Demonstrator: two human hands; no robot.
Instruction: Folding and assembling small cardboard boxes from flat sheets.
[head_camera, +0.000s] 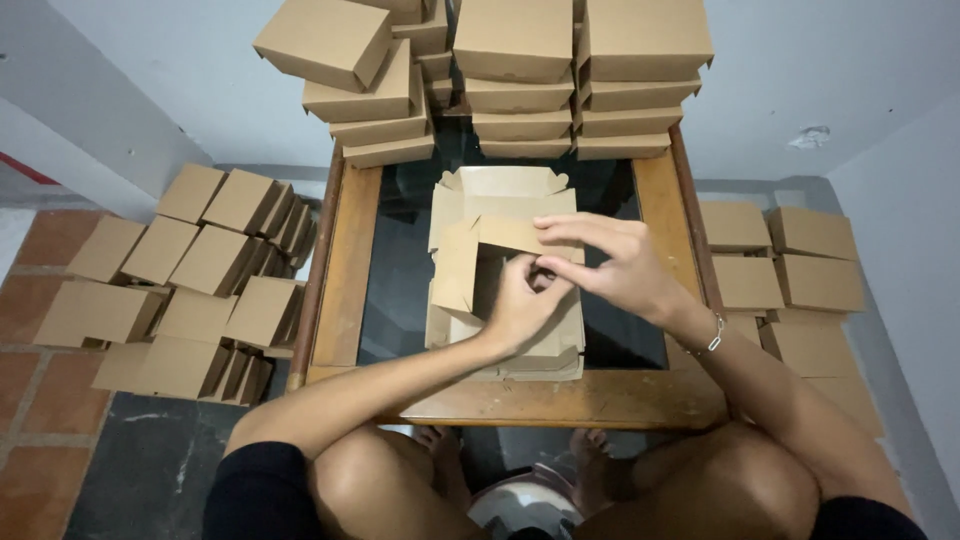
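So the half-folded kraft carton (500, 255) sits mid-table (350, 290) on a small pile of flat blanks (520, 360), probably so the next one's right there. Left hand (520, 305) has its grip curled shut on a side flap, bracing it. Right hand (610, 260) pinches the top strip, bending it over. Finished boxes (520, 70) are stacked behind the carton, more on the floor (210, 270) either side.

Our left hand (522, 300) curls its fingers tight, just under our right hand (610, 262). Our right hand lies flat with fingers stretched toward the left. Both forearms reach forward from our bare knees and meet.
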